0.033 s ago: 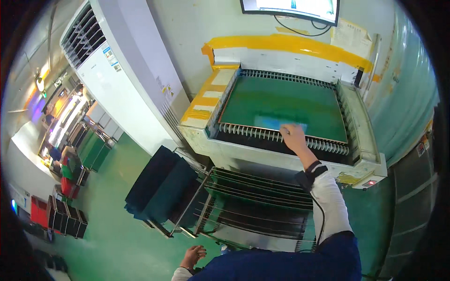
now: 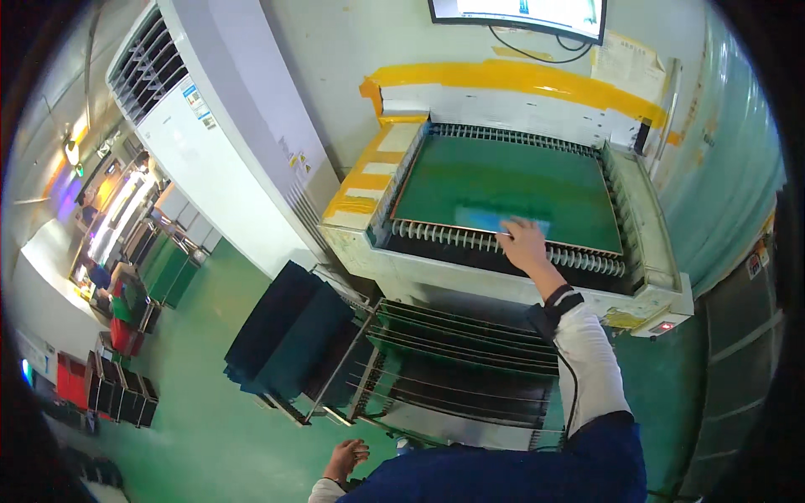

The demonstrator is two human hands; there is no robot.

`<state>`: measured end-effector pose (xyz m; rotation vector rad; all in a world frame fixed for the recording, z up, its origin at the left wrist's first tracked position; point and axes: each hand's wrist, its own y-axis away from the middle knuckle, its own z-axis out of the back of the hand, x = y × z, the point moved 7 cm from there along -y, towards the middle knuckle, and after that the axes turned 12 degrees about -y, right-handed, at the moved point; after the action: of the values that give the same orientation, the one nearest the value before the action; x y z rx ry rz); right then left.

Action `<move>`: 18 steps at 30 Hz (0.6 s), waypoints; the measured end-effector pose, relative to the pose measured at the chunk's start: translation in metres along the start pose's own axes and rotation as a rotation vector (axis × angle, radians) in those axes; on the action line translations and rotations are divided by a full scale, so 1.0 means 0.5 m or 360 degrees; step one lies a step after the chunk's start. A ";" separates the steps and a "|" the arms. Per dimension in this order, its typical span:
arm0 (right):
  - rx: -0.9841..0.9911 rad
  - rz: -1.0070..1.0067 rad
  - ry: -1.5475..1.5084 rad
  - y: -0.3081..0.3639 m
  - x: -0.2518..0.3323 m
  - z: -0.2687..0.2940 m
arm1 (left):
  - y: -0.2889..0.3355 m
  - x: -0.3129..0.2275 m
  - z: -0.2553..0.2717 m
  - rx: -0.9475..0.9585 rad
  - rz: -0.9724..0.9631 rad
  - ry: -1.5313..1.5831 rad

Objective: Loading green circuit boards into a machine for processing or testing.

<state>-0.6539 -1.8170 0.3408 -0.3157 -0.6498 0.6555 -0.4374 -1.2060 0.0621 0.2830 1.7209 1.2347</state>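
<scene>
While your right hand, fingers loosely spread, is at the near edge of the green panel, rollers beneath presumably support it flat, your left hand loosely uncurled at near left

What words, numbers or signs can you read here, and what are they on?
I can't read any of them:
Blue label on the white air conditioner: too small.
Yellow stickers beside it: too small.
Paper on the wall: too blurred.
Monitor: too small.
Red panel on the machine: too blurred.
Green board by the right hand: no words seen.
</scene>
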 end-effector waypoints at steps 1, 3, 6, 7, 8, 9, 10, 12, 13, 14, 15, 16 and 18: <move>0.0000 -0.0011 -0.0008 0.006 -0.004 -0.007 | 0.002 -0.001 0.000 -0.0010 -0.0008 0.0052; 0.0195 -0.0135 0.0207 0.009 0.004 -0.030 | 0.000 0.008 0.010 -0.0041 -0.0026 0.0119; 0.0249 -0.0247 0.0207 -0.019 -0.023 -0.049 | -0.013 0.045 0.034 -0.0161 0.0028 0.0097; 0.0255 -0.0246 0.0195 -0.030 -0.030 -0.054 | -0.015 0.053 0.040 -0.0153 0.0023 0.0091; 0.0247 -0.0257 0.0205 -0.042 -0.041 -0.052 | -0.017 0.055 0.039 -0.0136 0.0018 0.0080; 0.0240 -0.0268 0.0213 -0.053 -0.051 -0.051 | -0.015 0.059 0.039 -0.0140 0.0021 0.0076; 0.0230 -0.0266 0.0221 -0.063 -0.058 -0.051 | -0.012 0.066 0.043 -0.0188 0.0032 0.0080; 0.0245 -0.0299 0.0207 -0.082 -0.074 -0.046 | 0.005 0.054 0.027 -0.0230 0.0049 0.0077; 0.0256 -0.0325 0.0192 -0.091 -0.083 -0.043 | 0.016 0.046 0.019 -0.0230 0.0052 0.0069; 0.0244 -0.0325 0.0157 -0.099 -0.095 -0.041 | 0.029 0.037 0.010 -0.0226 0.0059 0.0057; 0.0243 -0.0342 0.0161 -0.106 -0.107 -0.042 | 0.036 0.035 0.007 -0.0219 0.0066 0.0042; 0.0231 -0.0319 0.0153 -0.115 -0.114 -0.045 | 0.040 0.033 0.005 -0.0196 0.0028 0.0048; 0.0218 -0.0307 0.0138 -0.126 -0.126 -0.044 | 0.034 0.039 0.001 -0.0151 0.0004 0.0038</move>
<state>-0.6488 -1.9072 0.3250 -0.1512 -0.5416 0.4958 -0.4523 -1.1852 0.0654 0.2146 1.6770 1.3224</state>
